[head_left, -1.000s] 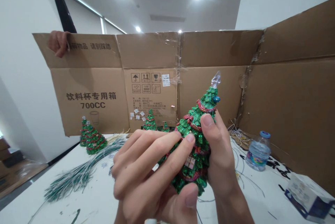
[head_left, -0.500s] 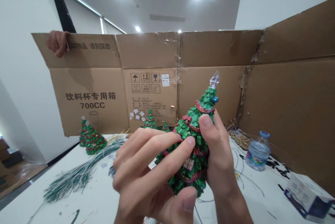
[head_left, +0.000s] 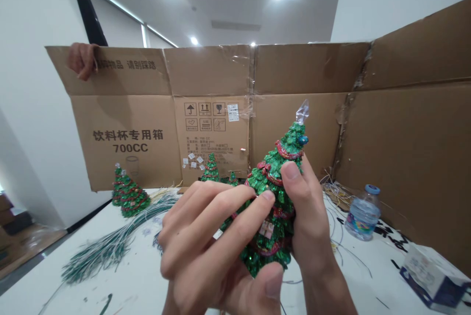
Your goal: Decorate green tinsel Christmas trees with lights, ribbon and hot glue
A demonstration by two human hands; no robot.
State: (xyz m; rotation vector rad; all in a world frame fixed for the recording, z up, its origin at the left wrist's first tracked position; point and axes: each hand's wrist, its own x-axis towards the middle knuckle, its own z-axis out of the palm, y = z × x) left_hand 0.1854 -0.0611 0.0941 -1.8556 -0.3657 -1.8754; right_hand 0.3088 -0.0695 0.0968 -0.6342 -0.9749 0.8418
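Observation:
A small glittery green Christmas tree figurine (head_left: 272, 177) leans to the right, with red garlands, a blue bauble and a clear pointed tip (head_left: 302, 112). My right hand (head_left: 311, 212) grips it from the right side, thumb pressed on its front. Across the lower left of the tree lies my left hand (head_left: 213, 241), its index and middle fingertips touching the front. The left thumb stands apart from those fingers, near the base. Whether anything small lies under the left fingertips is hidden. A pale square gift piece (head_left: 266, 229) shows on the tree below them.
Similar trees (head_left: 130, 197) stand at the left, others (head_left: 210, 168) behind my left hand. Green-white wires (head_left: 110, 241) lie on the white table (head_left: 147, 290). A water bottle (head_left: 363, 213) and tissue box (head_left: 434, 275) stand right. Another person's hand (head_left: 83, 60) holds the cardboard wall (head_left: 294, 69).
My left hand has shifted very slightly to the right, its thumb a little closer to the tree's base. The tree and my right hand are almost unmoved.

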